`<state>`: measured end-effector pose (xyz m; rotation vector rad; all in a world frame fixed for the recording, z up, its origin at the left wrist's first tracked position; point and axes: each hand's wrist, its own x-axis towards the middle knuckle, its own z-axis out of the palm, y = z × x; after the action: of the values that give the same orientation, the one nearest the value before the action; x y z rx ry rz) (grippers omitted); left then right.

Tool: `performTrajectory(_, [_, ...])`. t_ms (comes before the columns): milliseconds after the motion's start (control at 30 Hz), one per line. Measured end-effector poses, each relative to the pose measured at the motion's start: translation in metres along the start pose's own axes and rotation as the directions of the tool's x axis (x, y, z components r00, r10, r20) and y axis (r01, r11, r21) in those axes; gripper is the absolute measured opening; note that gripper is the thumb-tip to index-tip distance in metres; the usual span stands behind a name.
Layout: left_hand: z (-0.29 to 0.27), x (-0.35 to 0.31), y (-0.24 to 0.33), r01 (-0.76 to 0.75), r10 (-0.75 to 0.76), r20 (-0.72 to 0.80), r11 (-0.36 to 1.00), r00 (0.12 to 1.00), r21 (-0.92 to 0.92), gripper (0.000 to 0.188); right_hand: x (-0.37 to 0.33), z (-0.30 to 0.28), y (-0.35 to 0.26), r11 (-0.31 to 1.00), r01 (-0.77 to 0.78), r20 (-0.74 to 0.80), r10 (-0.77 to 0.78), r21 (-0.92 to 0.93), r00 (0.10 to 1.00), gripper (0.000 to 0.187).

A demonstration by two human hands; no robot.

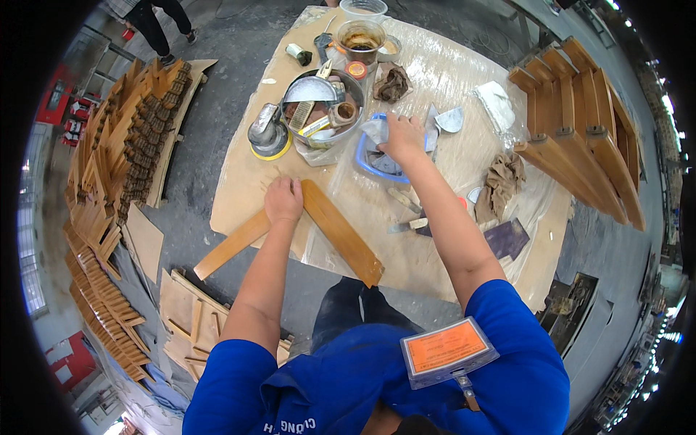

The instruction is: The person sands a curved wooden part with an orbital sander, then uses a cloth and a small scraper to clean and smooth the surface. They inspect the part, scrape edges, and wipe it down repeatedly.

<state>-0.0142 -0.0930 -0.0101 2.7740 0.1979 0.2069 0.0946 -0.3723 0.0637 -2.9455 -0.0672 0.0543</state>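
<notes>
My left hand (283, 200) is closed over a varnished wooden piece (341, 230), two flat slats joined in a V, at its joint near the table's left side. One slat points toward me and the other juts past the table's left edge. My right hand (404, 138) reaches over a blue plastic basket (360, 161), thumb and fingers apart, touching grey sandpaper pieces (375, 131) inside. Whether it grips one is hard to see. More cut sandpaper (450, 120) lies just right of the basket.
A steel bowl (324, 149) of tools and a sander (269, 135) stand left of the basket. Scrapers (407, 225), brown cloth (502, 185) and dark sandpaper (507, 239) lie at right. Stacked wooden parts (130, 138) and wooden frames (580, 138) flank the table.
</notes>
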Motion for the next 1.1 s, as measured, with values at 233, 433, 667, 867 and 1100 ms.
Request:
performTrajectory(233, [0.001,-0.002,-0.004,-0.016,0.016,0.001,1.000,1.000,-0.011,0.027,0.042,0.023,0.083,0.627,-0.201,0.033,0.270,0.753,0.962,0.027])
performTrajectory(433, [0.003,-0.003,-0.004,-0.003,0.002,0.011,1.000,1.000,0.014,0.028,0.042,0.010,0.069,0.804,-0.292,-0.211,0.451,0.518,0.867,0.030])
performTrajectory(667, [0.002,-0.001,-0.004,-0.015,0.014,0.022,1.000,1.000,0.020,0.028,-0.011,0.017,-0.031,0.995,-0.072,-0.027,0.071,-0.071,0.997,0.035])
performTrajectory(867, [0.002,-0.002,-0.005,-0.022,0.022,0.002,1.000,1.000,0.007,0.028,-0.017,0.029,-0.032,0.988,-0.155,-0.070,0.157,0.026,0.985,0.035])
performTrajectory(1100, [0.007,-0.002,-0.007,-0.027,0.028,-0.029,0.999,0.999,0.022,0.030,-0.031,0.023,-0.015,0.969,0.030,-0.236,0.029,0.243,0.971,0.032])
